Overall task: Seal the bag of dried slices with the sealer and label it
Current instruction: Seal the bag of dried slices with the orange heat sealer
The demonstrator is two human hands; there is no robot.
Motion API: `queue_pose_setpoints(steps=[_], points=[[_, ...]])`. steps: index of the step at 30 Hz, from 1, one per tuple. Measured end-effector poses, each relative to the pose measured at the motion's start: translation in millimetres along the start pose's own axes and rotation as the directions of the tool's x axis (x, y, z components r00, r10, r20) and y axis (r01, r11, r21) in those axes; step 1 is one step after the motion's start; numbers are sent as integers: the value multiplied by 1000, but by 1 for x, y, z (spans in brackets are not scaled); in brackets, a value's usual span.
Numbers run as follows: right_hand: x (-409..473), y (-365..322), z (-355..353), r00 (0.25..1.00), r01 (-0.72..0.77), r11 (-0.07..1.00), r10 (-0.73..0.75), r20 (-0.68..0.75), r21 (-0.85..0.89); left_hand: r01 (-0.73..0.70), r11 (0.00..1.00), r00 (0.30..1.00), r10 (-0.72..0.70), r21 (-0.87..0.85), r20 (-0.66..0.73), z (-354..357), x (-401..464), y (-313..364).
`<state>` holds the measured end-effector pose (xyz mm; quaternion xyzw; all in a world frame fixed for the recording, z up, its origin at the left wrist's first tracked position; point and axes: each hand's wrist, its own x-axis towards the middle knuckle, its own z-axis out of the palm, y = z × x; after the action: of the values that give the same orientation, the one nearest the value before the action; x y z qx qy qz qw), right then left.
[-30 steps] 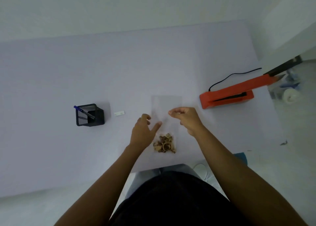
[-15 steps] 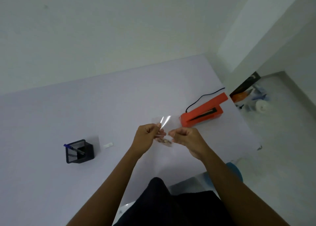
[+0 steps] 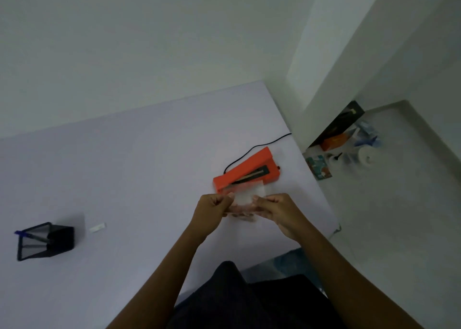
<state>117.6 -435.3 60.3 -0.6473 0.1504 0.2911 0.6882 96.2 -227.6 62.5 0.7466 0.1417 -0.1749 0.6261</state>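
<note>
Just in front of orange heat sealer [image 3: 245,173] on pale table [image 3: 139,159]: clear plastic bag [image 3: 245,199] held in air, top edge overlapping sealer's near side. Left hand [image 3: 213,210], right hand [image 3: 279,210] each pinch one bag side. Dried slices blurred, barely visible. Small white label [image 3: 97,227], black mesh pen holder [image 3: 45,241] well left of sealer.

Well left of our hands we see a black mesh pen holder [image 3: 45,241] containing a blue pen [image 3: 30,235]; far right, assorted clutter [image 3: 349,149] lies on the floor.
</note>
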Motion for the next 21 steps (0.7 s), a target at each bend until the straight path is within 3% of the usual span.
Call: queue_pose_setpoints(steps=[7, 13, 21], points=[[22, 8, -52, 996, -80, 997, 80, 39, 12, 112, 979, 992, -120, -170, -39, 53, 14, -6], [45, 20, -63, 993, -115, 993, 115, 16, 3, 181, 962, 976, -202, -205, -84, 69, 35, -22], [80, 20, -58, 984, -168, 985, 166, -70, -26, 334, 856, 891, -424, -394, -165, 78, 67, -29]])
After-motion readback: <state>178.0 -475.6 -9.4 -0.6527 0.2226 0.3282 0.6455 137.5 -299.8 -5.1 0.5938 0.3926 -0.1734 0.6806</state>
